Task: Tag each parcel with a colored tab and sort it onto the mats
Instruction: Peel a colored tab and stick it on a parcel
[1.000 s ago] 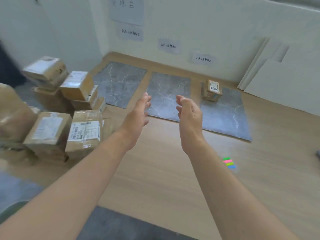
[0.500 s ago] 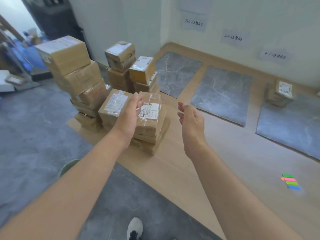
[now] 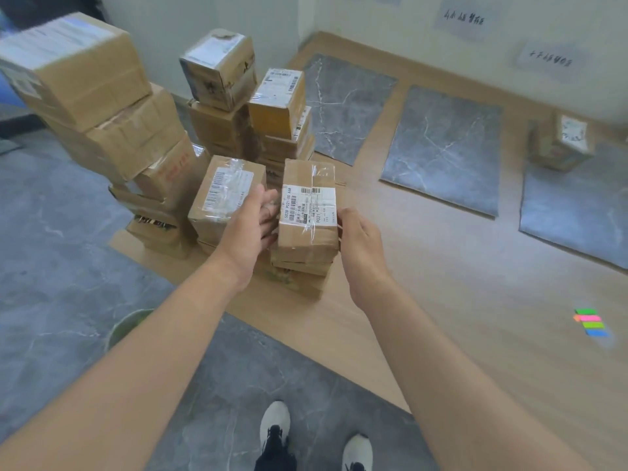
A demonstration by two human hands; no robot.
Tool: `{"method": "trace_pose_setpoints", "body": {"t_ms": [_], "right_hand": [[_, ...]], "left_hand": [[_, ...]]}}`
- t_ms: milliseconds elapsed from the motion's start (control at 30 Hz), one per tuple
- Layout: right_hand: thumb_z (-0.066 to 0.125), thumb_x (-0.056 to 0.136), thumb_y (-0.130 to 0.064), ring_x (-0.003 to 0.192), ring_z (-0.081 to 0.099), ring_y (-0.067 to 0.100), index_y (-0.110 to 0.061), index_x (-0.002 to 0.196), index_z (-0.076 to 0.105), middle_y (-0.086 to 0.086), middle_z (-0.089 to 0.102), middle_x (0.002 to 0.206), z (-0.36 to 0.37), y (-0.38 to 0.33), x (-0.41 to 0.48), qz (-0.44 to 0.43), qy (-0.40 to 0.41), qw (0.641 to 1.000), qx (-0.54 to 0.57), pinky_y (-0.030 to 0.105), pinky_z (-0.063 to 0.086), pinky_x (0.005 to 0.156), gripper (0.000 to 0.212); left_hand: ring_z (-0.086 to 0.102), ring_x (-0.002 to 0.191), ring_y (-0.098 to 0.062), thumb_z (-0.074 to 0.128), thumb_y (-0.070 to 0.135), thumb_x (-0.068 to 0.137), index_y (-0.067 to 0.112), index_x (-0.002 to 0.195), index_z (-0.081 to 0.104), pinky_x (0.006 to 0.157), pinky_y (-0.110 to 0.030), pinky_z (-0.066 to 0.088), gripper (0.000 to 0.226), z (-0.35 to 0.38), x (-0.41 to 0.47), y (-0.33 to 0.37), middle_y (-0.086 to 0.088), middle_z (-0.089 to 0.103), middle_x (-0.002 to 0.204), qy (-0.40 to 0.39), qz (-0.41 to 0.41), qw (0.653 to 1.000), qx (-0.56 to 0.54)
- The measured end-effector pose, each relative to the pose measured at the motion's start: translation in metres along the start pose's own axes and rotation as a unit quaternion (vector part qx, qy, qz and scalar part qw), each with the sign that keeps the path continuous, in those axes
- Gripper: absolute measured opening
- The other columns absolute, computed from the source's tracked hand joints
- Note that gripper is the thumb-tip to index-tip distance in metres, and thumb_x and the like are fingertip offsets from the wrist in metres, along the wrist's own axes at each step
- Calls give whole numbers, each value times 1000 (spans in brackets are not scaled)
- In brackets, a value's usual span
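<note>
Left hand (image 3: 251, 226), right hand (image 3: 360, 246) – fingers loosely spread – flanking top parcel (image 3: 307, 205), touching sides.

The parcel pile (image 3: 217, 130) stood left of the mats (image 3: 438, 147) (a lone parcel (image 3: 560, 144) sat on the rightmost mat (image 3: 574, 212)); the tabs (image 3: 591, 322) lay before them.

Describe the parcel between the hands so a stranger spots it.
Find the parcel pile left of the grey mats. Topping its front stack nearest the mats is the target parcel, clear tape crossing its white label, between the left hand and right hand.
</note>
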State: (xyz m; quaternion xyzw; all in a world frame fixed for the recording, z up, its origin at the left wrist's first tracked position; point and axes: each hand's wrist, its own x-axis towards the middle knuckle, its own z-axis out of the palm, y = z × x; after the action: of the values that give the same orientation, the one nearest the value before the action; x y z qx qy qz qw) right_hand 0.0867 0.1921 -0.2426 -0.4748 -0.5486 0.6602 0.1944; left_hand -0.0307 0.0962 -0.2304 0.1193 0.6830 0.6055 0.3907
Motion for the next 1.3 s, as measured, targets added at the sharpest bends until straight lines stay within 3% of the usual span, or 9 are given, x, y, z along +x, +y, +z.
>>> {"method": "trace_pose_setpoints", "body": {"t_ms": [100,300,367,500,600,833,1033,1133,1300], "right_hand": [[43,101,-32,64,56,8,-5,99,74,-1,72,80,3,-8,3,6,33,999,11,25,43,60,41],[43,101,-27,66,58,8,-1,101,70,-1,70,82,-14,-27,-1,-28,87,994,59,20,47,58,37],[43,99,-28,72,58,11,2,103,67,0,68,84,-30,-27,-1,-45,106,991,69,26,47,65,38],[45,96,-29,77,58,14,8,106,63,3,68,87,-75,-28,-2,-64,138,984,88,32,47,70,42],[45,99,-25,76,63,13,5,101,67,13,75,92,-117,-26,-6,-68,155,979,112,28,51,66,37],[45,101,-25,76,66,11,-3,103,71,12,75,104,-227,12,-8,-41,178,974,131,24,53,63,34],[46,99,-27,84,72,19,-12,103,74,8,78,100,-297,50,-4,-26,181,976,120,43,60,75,32],[47,98,-30,96,73,27,-15,102,75,6,78,100,-317,71,-1,-21,198,974,105,48,59,83,32],[48,101,-25,93,71,6,-23,101,76,-9,77,99,-338,112,1,-11,214,973,82,30,56,83,28]], "left_hand": [[65,104,-1,28,50,106,32,117,60,97,-27,49,38,-2,6,9,19,72,99,-7,8,1000,-10],[64,117,-13,29,52,105,23,132,56,107,-39,47,48,17,12,35,3,68,126,-62,33,997,-24],[65,115,-14,29,53,105,21,134,57,105,-41,49,51,34,11,41,2,69,126,-83,41,996,-17],[66,114,-14,30,53,105,20,133,59,104,-41,50,51,78,4,45,3,70,124,-120,44,992,-6],[66,115,-13,30,54,105,16,133,60,106,-40,48,55,120,-2,38,3,70,124,-145,33,989,10],[69,106,-11,24,54,104,19,119,70,97,-33,50,60,226,-17,-8,6,74,117,-189,27,980,55],[71,100,-16,36,51,103,12,122,67,88,-31,54,54,294,-30,-56,2,72,118,-159,-25,987,14],[72,93,-13,37,47,104,11,114,69,92,-32,55,49,315,-34,-77,1,75,103,-160,-49,986,-6],[69,99,-15,36,48,104,10,120,69,102,-38,51,53,333,-31,-111,5,76,96,-179,-83,980,16]]}}
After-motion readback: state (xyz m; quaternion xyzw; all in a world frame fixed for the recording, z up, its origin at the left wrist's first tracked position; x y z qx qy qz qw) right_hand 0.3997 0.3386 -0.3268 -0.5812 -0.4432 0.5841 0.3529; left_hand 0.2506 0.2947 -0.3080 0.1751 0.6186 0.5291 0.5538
